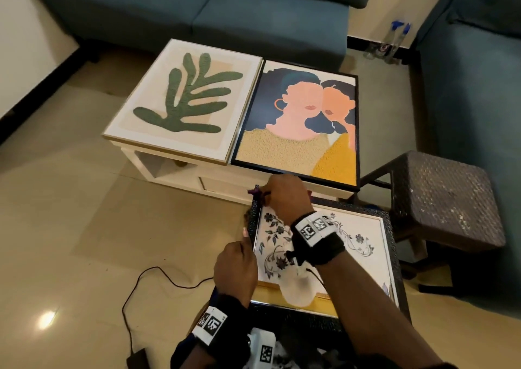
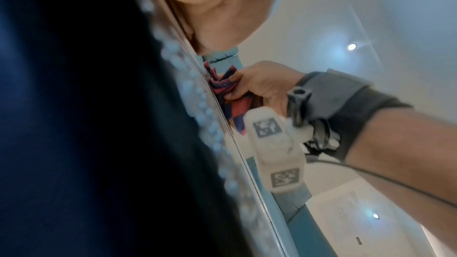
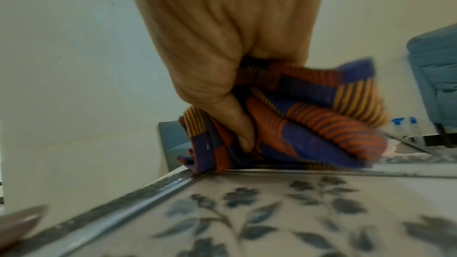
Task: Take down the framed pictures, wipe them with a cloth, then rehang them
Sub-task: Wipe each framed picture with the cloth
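On the person's lap, in the head view, the dark-framed floral picture (image 1: 363,244) lies flat; the left hand (image 1: 235,267) grips its side edge, probably to steady it. In the right wrist view, the right hand (image 3: 222,50) clenches the bunched blue-and-orange striped cloth (image 3: 309,120) at the frame's far corner, wiping.

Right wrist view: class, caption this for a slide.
Right hand grips a striped cloth, wiping the floral picture's frame corner.

Two framed pictures lie side by side on the tabletop (image 1: 158,168) ahead of you, the leaf picture (image 1: 183,100) left, the portrait picture (image 1: 298,123) right, edges touching. Nearer you sits the floral picture (image 1: 352,244), the stool (image 1: 451,199) to its right. A sofa (image 1: 197,10) stands behind the tabletop.
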